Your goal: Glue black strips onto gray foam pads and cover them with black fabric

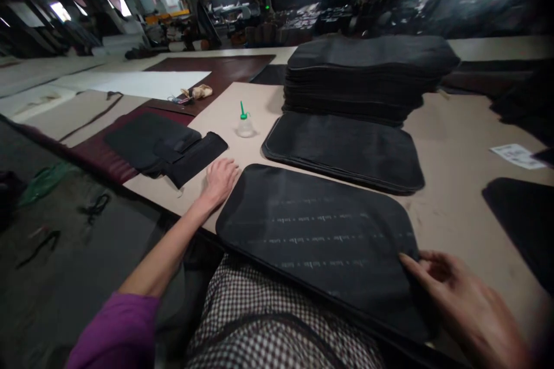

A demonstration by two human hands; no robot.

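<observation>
A black rounded panel, printed with faint rows of pale lettering, lies in front of me at the table's near edge. My right hand pinches its right edge between thumb and fingers. By the panel's upper left corner, my left hand rests on the table with its fingers stretched out, holding nothing. Just behind is a low stack of similar black panels. A taller stack of dark panels rises beyond that.
A clear squeeze bottle with a green nozzle stands left of the stacks. Dark folded pieces lie on the left. A white printed paper and another black panel are on the right. The table is covered in beige.
</observation>
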